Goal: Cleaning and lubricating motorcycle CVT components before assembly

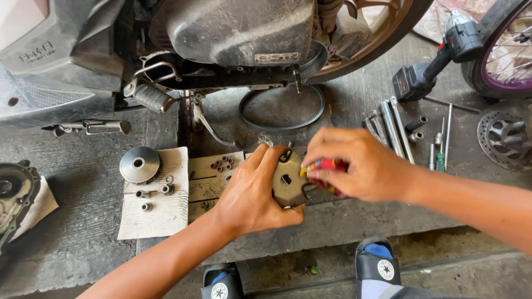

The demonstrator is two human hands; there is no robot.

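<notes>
Below the engine case (238, 30) of the scooter, in the head view, a round, tan metal pulley half (287, 180) is gripped in the left hand (249, 194), fingers wrapped around its rim so that the centre hole faces up and stays reachable. Just right of the pulley half, the right hand (360, 166) is closed around a small red and yellow tube or packet (327, 166), whose tip is pressed against the pulley's inner face; what it is exactly cannot be told. Left of the pulley half, a cloth (158, 213) has been spread on the concrete so that small parts stay together: a shiny disc (139, 164), a few bushings (145, 194), and, on a board beside it, a cluster of dark rollers (221, 163). Above the pulley half, a drive belt (282, 124) lies looped on the ground. Far right of it, spanners (396, 130) and a cordless impact wrench (438, 61) are laid within reach.
</notes>
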